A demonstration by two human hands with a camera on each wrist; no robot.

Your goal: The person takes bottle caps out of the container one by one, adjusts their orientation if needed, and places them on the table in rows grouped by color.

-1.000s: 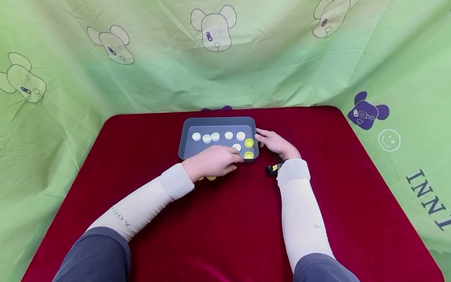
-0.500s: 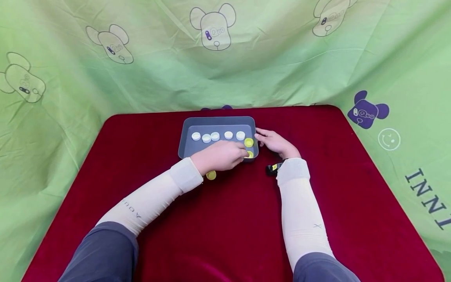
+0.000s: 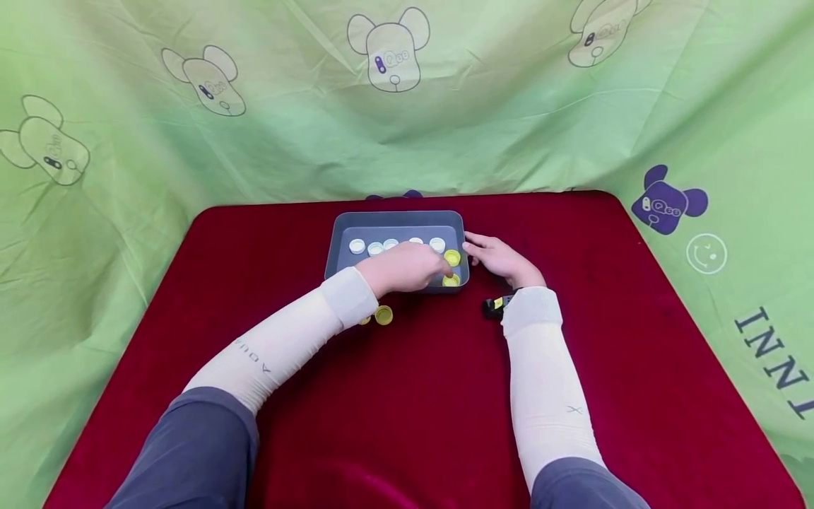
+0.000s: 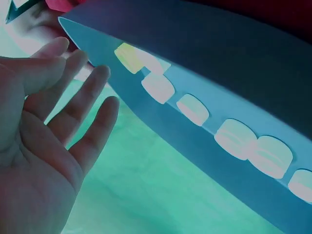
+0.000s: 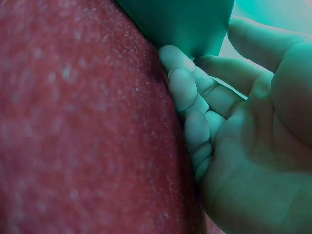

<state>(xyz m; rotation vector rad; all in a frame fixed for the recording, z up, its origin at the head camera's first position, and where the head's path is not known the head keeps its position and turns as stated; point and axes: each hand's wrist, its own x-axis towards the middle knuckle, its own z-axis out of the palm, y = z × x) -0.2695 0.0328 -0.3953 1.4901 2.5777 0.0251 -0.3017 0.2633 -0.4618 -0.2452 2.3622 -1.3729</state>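
Note:
A grey rectangular tray point(image 3: 397, 219) holds several white bottle caps point(image 3: 357, 246) and two yellow caps point(image 3: 452, 257) at its right end. My left hand point(image 3: 407, 267) reaches over the tray's front wall, a fingertip at the front yellow cap point(image 3: 451, 281). Seen from the left wrist, its fingers point(image 4: 92, 141) are spread and slightly bent, with no cap visible between them. My right hand point(image 3: 502, 260) touches the outside of the tray's right wall. From the right wrist, the thumb and forefinger lie against the tray corner point(image 5: 190, 29), the other fingers bent on the cloth.
Two yellow caps point(image 3: 384, 315) lie on the red cloth point(image 3: 407, 396) in front of the tray, one partly hidden by the left sleeve. A black device point(image 3: 492, 308) with a yellow label sits at the right wrist. A green curtain point(image 3: 305, 148) hangs behind.
My left hand has moved right and farther in over the tray, now covering a white cap seen earlier. The yellow caps on the cloth are more exposed. My right hand stays against the tray.

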